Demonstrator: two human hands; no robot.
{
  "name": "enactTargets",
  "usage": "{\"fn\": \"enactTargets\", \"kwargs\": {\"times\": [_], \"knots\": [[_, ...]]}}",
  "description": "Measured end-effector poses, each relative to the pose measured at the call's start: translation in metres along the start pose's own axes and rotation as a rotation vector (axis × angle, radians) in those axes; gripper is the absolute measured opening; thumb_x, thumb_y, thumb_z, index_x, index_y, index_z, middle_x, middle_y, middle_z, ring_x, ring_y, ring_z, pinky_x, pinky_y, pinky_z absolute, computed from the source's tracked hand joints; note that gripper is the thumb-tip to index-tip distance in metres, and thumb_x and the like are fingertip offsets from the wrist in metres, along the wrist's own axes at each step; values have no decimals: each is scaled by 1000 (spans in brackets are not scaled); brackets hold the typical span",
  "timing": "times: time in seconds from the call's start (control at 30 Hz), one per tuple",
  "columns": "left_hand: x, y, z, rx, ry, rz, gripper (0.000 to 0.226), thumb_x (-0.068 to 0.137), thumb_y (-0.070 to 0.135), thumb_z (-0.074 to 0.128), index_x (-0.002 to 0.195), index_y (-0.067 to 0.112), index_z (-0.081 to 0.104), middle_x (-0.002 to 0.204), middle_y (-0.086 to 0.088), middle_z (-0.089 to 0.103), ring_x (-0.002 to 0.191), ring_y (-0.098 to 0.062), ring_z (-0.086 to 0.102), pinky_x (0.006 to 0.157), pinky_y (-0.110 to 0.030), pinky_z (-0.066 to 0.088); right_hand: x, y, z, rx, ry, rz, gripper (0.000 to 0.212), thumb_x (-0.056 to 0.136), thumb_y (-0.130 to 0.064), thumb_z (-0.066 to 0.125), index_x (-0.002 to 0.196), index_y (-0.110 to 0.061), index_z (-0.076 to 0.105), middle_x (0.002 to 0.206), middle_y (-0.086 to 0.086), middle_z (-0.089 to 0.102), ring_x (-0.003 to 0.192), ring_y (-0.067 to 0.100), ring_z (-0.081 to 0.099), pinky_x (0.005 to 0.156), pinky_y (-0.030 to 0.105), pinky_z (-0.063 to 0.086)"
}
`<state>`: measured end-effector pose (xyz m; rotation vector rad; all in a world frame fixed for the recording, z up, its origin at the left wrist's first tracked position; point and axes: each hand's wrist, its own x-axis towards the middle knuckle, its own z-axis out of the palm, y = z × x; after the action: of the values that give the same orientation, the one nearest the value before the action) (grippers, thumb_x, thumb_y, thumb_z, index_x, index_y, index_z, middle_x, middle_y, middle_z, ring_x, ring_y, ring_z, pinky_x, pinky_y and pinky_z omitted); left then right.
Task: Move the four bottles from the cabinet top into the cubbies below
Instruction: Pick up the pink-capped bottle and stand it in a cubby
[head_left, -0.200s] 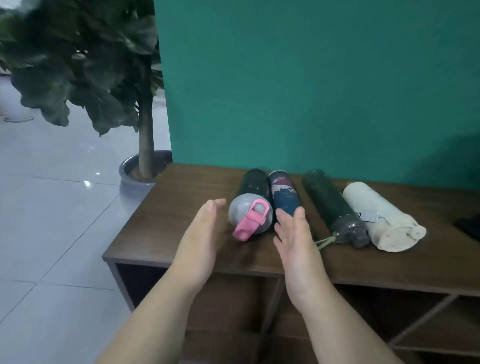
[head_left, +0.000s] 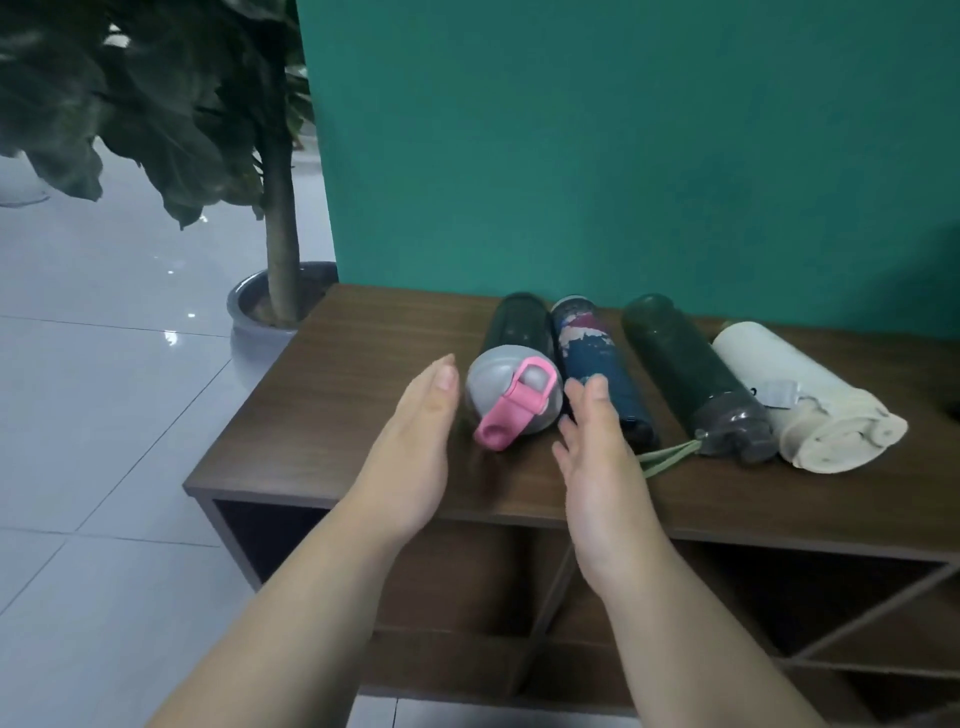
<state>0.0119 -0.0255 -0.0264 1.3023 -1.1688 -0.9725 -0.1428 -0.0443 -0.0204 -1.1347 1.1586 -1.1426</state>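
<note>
Now four bottles lie side by side on cabinet top (head_left: 363, 364). Left hand (head_left: 415, 447) and right hand (head_left: 597, 467) spread flat, palms facing, flanking pink-lidded bottle (head_left: 511, 395), gripping nothing. Patterned navy bottle (head_left: 592, 353) touches right fingertips (head_left: 597, 387). Dark green bottle (head_left: 685, 369), then cream bottle (head_left: 800, 395) further right. Cubbies (head_left: 779, 597) below.

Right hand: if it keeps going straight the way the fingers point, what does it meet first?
Probably the navy patterned bottle. The right hand, open, has its fingertips over that bottle's near end; the pink-latched bottle lies just left of its line. Depth is unclear, so contact can't be confirmed.
</note>
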Motion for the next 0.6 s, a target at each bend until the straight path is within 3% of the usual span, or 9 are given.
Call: {"fn": "enactTargets", "kwargs": {"times": [0.17, 0.27, 0.33, 0.4, 0.5, 0.6], "knots": [[13, 1, 8, -51, -79, -38, 117, 59, 103, 28, 155, 36, 32, 164, 19, 31, 151, 0, 27, 129, -38, 14, 16, 3, -4, -51, -24, 11, 94, 68, -88, 35, 148, -40, 48, 153, -22, 48, 144, 5, 40, 126, 42, 23], [15, -2, 6, -48, -142, -39, 133, 43, 108, 32, 148, 27, 47, 162, 12, 34, 148, -6, 33, 126, -35, 21, 16, 5, -2, -95, -70, 7, 74, 71, -89, 34, 136, -57, 50, 153, -22, 49, 144, 3, 40, 126, 42, 23], [15, -6, 5, -28, -120, -12, 132, 45, 107, 34, 149, 26, 46, 162, 11, 35, 148, -7, 35, 126, -35, 23, 15, 6, -2, -113, -92, -22, 72, 73, -89, 33, 136, -59, 49, 154, -24, 47, 145, 1, 39, 126, 42, 22], [8, 0, 7, 21, -125, 46, 113, 63, 101, 32, 154, 35, 35, 162, 18, 36, 150, 0, 31, 127, -37, 19, 13, 8, -3, -142, -96, -73, 89, 72, -94, 30, 150, -52, 40, 158, -26, 41, 147, -1, 34, 126, 41, 20], [-6, 9, 2, 49, -128, 187, 77, 77, 93, 26, 142, 55, 39, 154, 28, 42, 148, 7, 31, 127, -35, 21, 2, 5, -2, -145, -145, -187, 96, 70, -99, 27, 155, -54, 25, 162, -30, 32, 151, -4, 25, 127, 41, 17], [-34, 16, -4, 95, -113, 312, 101, 81, 89, 19, 158, 24, 26, 166, 13, 30, 154, -1, 22, 129, -41, 18, -15, -5, -3, -40, -176, -288, 101, 72, -96, 34, 158, -44, 27, 163, -26, 31, 151, -6, 24, 128, 40, 16]]}}
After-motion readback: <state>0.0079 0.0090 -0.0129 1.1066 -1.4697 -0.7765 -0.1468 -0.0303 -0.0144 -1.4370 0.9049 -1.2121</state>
